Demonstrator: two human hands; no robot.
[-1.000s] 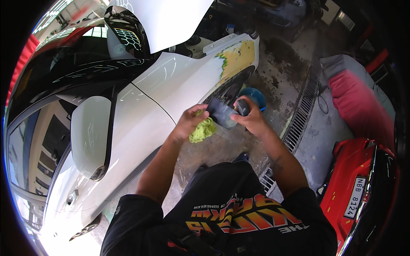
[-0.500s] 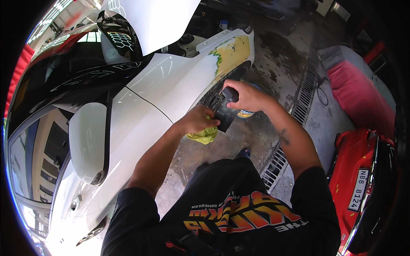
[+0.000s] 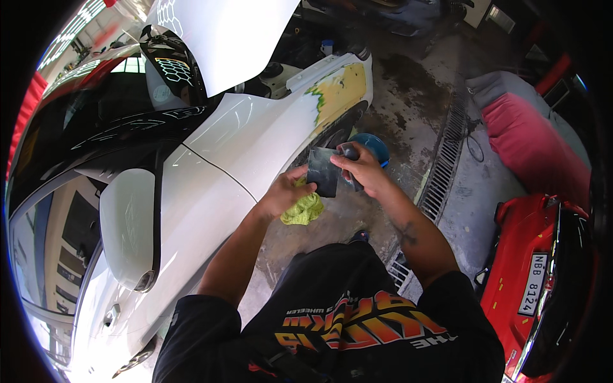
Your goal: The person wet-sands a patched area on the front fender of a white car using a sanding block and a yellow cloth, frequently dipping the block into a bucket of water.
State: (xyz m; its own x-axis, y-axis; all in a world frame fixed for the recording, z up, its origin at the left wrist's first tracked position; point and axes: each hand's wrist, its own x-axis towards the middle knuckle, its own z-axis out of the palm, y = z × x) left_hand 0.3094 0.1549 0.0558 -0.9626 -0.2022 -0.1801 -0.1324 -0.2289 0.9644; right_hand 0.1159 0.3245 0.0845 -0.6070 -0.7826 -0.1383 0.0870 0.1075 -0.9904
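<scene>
A: Dark sheet (image 3: pixel 324 171)?
B: Between hands, long axis near–far. Left hand (image 3: pixel 279 193) pinches it plus yellow-green cloth (image 3: pixel 302 209); right hand (image 3: pixel 363 171) grips black block (image 3: pixel 349 151).
A: Room?
B: White car (image 3: pixel 217 137) left, concrete floor (image 3: pixel 415 96), drain grate (image 3: pixel 445 163) right.

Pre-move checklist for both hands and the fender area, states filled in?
1. Cloth secured: ok. The left hand holds the yellow-green cloth, bunched.
2. Dark sheet supported: ok. Fingers of both hands are at its edges.
3. Dark block secured: ok, in the right hand.
4. Yellow patch on the white fender unobstructed: ok, no hand covers it.
5. Blue basin fully visible: not ok. The right hand hides part of it.
6. Basin holds water: cannot tell from this view.
</scene>
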